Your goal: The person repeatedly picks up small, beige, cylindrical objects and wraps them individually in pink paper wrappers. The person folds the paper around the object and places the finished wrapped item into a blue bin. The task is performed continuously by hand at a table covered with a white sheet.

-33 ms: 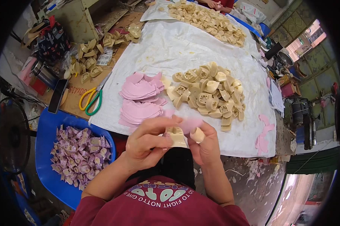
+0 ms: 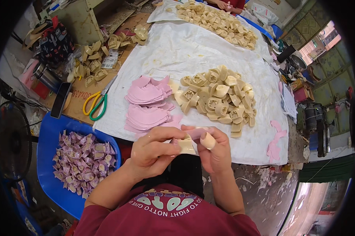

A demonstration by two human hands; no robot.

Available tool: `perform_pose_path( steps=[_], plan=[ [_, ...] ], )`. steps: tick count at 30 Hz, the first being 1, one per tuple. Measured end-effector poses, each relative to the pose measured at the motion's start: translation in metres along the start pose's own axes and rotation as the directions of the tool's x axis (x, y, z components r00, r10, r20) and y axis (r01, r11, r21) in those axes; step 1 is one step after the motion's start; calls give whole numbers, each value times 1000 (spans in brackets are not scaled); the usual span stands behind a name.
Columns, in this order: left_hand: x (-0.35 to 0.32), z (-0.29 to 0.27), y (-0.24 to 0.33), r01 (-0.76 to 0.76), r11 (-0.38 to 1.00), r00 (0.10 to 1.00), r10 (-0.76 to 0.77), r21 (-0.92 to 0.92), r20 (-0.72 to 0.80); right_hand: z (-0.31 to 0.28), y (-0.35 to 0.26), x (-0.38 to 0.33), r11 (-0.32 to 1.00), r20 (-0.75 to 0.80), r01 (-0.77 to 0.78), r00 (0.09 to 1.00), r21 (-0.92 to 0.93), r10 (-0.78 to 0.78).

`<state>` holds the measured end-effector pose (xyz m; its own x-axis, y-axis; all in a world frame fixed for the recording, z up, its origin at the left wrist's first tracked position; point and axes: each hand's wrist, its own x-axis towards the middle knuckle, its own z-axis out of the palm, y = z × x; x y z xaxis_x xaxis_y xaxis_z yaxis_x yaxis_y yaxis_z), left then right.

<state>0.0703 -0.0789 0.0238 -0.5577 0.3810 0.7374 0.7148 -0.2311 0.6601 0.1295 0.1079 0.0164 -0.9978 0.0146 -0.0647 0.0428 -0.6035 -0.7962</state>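
Both hands meet just off the near edge of the surface, over the person's lap. The left hand (image 2: 152, 151) curls its fingers around a small cream-coloured moulded plastic piece (image 2: 186, 146), pinching it from the left. The right hand (image 2: 215, 151) grips the same piece from the right, its thumb capped with a beige finger guard (image 2: 207, 140). On the white sheet (image 2: 185, 51) covering the surface, a stack of pink curved cut-outs (image 2: 146, 104) lies near the near edge, beside a heap of cream moulded pieces (image 2: 218, 98). A blue tub of purple-wrapped pieces (image 2: 47, 145) sits left.
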Motion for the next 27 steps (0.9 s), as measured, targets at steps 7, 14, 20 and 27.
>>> perform_pose_path(
  steps=[7, 14, 20, 27],
  plan=[
    [6, -2, 1, -20, 978, 1000, 16, 206, 20, 21, -5, -11, 979, -26, 141, 989, -149, -146],
    [1, 15, -7, -34, 952, 997, 53, 305, -54, 36, -5, -15, 591, 97, 327, 917, -737, -386],
    [-6, 20, -18, 50, 961, 994, -22, 270, -106, 22, 7, -3, 605, 87, 320, 920, -730, -381],
    [-2, 18, -17, 70, 965, 991, -38, 254, -130, 16, 9, 2, 569, 153, 397, 891, -720, -428]
  ],
)
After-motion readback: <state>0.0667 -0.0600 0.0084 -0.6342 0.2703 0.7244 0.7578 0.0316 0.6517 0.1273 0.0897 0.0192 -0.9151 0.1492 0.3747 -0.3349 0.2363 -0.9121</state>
